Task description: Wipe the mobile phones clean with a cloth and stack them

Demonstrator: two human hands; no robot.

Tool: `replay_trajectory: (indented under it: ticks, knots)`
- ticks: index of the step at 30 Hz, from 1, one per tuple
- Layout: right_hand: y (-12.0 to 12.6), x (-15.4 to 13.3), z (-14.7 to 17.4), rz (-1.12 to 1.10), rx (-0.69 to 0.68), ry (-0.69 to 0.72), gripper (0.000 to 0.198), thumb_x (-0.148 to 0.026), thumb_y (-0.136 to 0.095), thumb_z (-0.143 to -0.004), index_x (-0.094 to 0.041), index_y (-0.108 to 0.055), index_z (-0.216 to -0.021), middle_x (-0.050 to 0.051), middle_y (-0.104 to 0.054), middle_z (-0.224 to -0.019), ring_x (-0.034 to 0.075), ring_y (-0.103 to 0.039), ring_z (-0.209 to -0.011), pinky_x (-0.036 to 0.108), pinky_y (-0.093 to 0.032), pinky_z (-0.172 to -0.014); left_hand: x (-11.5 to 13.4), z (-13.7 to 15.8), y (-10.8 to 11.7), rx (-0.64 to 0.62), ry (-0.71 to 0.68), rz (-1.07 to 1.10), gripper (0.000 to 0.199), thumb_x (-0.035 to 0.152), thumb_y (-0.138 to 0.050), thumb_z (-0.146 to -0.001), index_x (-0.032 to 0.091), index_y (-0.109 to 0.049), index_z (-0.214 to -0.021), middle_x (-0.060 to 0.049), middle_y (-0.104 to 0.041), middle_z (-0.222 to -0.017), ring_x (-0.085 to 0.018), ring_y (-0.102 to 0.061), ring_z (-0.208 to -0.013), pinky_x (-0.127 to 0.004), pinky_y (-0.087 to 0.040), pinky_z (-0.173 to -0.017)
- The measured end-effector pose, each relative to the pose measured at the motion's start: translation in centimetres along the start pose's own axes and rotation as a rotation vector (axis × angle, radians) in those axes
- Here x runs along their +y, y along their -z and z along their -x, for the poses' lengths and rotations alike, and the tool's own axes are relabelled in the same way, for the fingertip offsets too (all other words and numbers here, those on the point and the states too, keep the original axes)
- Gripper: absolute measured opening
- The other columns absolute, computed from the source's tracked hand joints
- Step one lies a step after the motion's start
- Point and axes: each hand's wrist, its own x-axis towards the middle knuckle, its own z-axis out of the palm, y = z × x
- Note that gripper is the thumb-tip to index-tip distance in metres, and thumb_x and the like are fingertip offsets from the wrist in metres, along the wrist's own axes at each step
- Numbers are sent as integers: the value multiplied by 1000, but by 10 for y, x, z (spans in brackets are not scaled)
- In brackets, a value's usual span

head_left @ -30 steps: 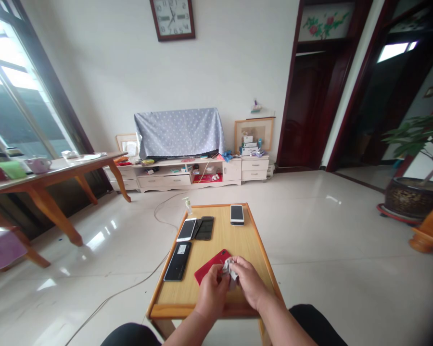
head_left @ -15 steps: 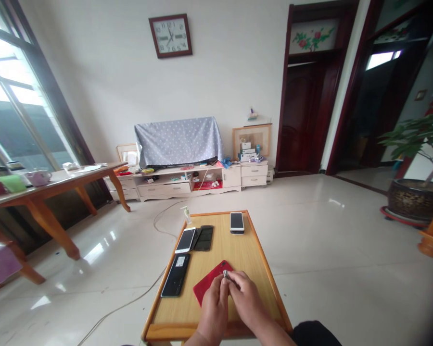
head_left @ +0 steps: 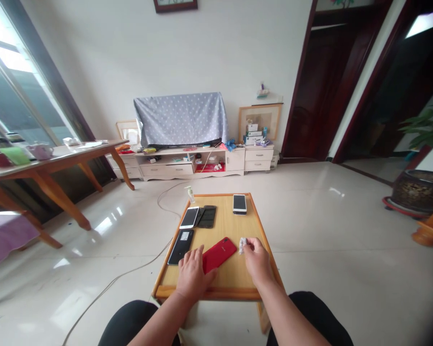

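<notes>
A red smartphone (head_left: 219, 253) lies back up and aslant on the small wooden table (head_left: 226, 223). My left hand (head_left: 194, 275) grips its lower left end, fingers along one edge and thumb by the other. To the right of the phone, my right hand (head_left: 257, 259) pinches a crumpled white tissue (head_left: 242, 245) between thumb and fingers, just above the tabletop. A black phone (head_left: 181, 247) with a white label lies left of the red one. Behind it are a white phone (head_left: 189, 217) and a dark phone (head_left: 206, 216).
Another white phone (head_left: 239, 203), seemingly stacked on a dark one, lies at the table's far right. A pump bottle (head_left: 190, 194) stands by the far left corner. A cable (head_left: 130, 270) runs across the floor left of the table. My knees flank the near edge.
My hands were together over the red phone and have parted. The left has moved onto the phone's end; the right has moved right with the tissue. The view has tilted down.
</notes>
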Motion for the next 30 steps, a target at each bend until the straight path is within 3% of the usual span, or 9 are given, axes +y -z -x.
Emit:
replay_trajectory:
  ticks: [4, 8, 12, 17, 20, 25, 30]
  knots:
    - [-17, 0, 10, 40, 15, 97, 31, -44, -43, -94, -20, -61, -104, 8, -73, -99, 21, -68, -90, 28, -50, -76, -10, 12, -9, -14, -52, -34, 68, 46, -62, -81, 21, -46, -142, -11, -58, -138, -30, -46, -129, -41, -32, -106]
    - [-30, -1, 20, 233, -86, 289, 27, -29, -42, -95, -21, -66, -103, 8, -72, -107, 22, -66, -103, 32, -48, -90, -12, 18, -8, 31, -114, 6, 52, 40, -55, -86, 24, -51, -135, -8, -62, -130, -27, -51, -121, -39, -35, -102]
    - [-38, -11, 35, 543, -206, 393, 34, -22, -43, -96, -22, -71, -114, 9, -69, -125, 28, -44, -138, 49, -27, -117, -15, 21, -3, 71, -124, 24, 49, 40, -58, -85, 24, -54, -131, -7, -65, -125, -26, -52, -119, -39, -35, -101]
    - [-48, -32, 74, 632, -492, 507, 45, -43, -36, -103, -34, -52, -144, 3, -51, -149, 30, -25, -149, 63, -6, -120, -22, 21, -2, 69, -128, 33, 46, 33, -57, -84, 25, -55, -129, -7, -66, -125, -26, -52, -119, -38, -34, -99]
    - [-48, -37, 74, 660, -553, 479, 47, -48, -29, -105, -37, -47, -146, 0, -45, -153, 30, -19, -151, 65, 1, -119, -26, 22, 0, 53, -123, 58, 45, 33, -57, -84, 26, -55, -129, -7, -67, -125, -26, -52, -119, -38, -34, -98]
    - [-47, -37, 52, 783, -385, 269, 51, -50, -21, -105, -35, -45, -148, 0, -37, -158, 31, -9, -153, 71, 1, -116, -31, 25, 5, 68, -122, 91, 48, 37, -61, -82, 26, -55, -128, -6, -67, -124, -27, -53, -118, -40, -34, -99]
    - [-66, -41, 82, 731, -580, 469, 50, -48, -22, -106, -37, -36, -153, 0, -38, -157, 27, -17, -152, 64, 0, -120, -40, 26, 4, 52, -129, 103, 45, 31, -56, -84, 25, -55, -129, -7, -66, -125, -26, -53, -118, -39, -34, -98]
